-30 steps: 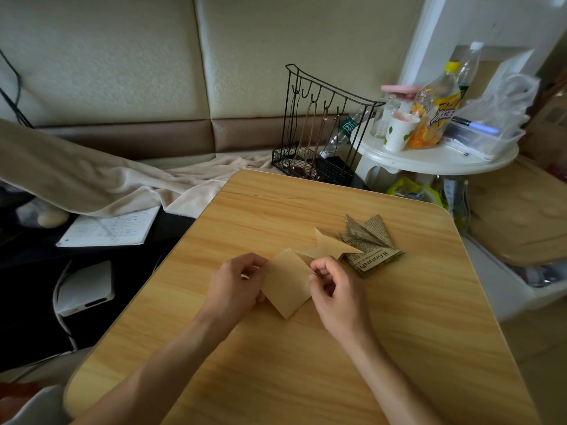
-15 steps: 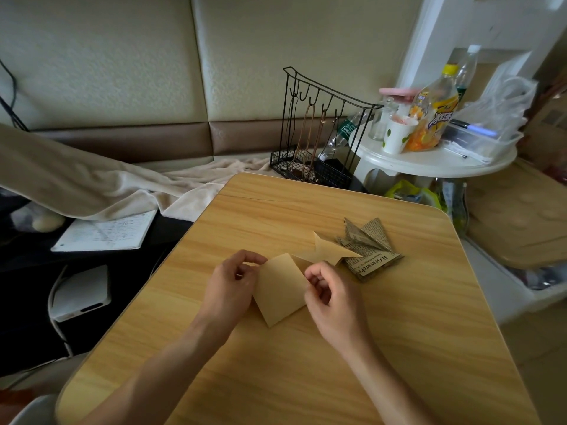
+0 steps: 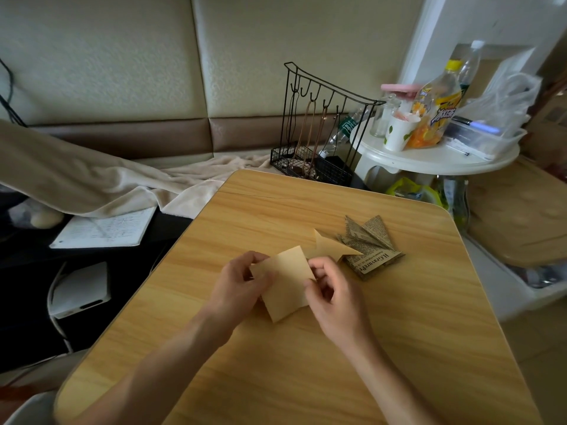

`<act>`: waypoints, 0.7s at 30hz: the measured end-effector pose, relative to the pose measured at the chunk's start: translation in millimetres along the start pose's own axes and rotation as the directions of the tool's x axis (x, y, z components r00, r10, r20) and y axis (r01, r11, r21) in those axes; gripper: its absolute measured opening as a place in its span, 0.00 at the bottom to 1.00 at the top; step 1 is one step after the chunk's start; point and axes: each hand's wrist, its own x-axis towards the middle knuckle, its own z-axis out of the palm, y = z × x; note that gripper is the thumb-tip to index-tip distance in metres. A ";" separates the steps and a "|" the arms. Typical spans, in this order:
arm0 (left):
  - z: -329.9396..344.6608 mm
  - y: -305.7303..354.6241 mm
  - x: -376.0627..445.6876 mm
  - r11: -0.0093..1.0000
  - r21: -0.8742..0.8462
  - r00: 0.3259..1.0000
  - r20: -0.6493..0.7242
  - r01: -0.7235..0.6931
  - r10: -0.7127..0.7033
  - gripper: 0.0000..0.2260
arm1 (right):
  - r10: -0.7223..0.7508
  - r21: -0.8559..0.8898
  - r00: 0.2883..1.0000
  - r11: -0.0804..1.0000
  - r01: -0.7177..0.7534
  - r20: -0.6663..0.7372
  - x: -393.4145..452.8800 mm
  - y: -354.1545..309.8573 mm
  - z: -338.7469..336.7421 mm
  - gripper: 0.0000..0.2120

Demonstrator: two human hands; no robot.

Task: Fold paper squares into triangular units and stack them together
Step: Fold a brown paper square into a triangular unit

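Observation:
A tan paper square [image 3: 288,283] is held just above the wooden table [image 3: 306,363], near its middle. My left hand [image 3: 242,283] pinches its left corner between thumb and fingers. My right hand [image 3: 334,292] pinches its right edge with curled fingers. Behind the square lies a folded tan unit [image 3: 329,248] with pointed tips. To its right sits a pile of folded newspaper-print units [image 3: 369,246], fanned out and overlapping.
A black wire rack [image 3: 319,130] stands past the table's far edge. A round white side table [image 3: 435,154] at the right carries a bottle, cups and a plastic tray. A beige blanket [image 3: 92,182] and a notebook [image 3: 104,228] lie at the left.
The tan square has turned a little in my hands and its left corner now lies over my left thumb. Both hands have stayed near the table's middle.

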 end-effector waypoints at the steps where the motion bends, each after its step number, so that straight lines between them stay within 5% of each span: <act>1: 0.6 -1.0 -0.6 1.000 0.005 1.000 0.008 -0.002 0.002 0.03 | -0.002 -0.004 1.000 1.000 0.002 -0.002 -0.4 -0.6 -0.3 0.12; 7: -0.6 -1.5 1.7 0.992 -0.089 0.988 -0.116 0.089 -0.099 0.06 | -0.040 -0.009 0.999 0.999 0.040 0.007 -1.0 -4.5 -1.9 0.11; 15: -0.7 -1.6 3.6 0.992 -0.110 0.992 -0.094 0.069 -0.080 0.06 | -0.180 -0.032 0.975 0.982 0.185 0.132 1.6 -14.6 -9.3 0.21; 21: -0.7 -0.9 3.2 0.986 -0.146 0.993 -0.079 0.079 -0.091 0.12 | -0.208 -0.027 0.964 0.976 0.215 0.168 1.0 -12.3 -8.2 0.20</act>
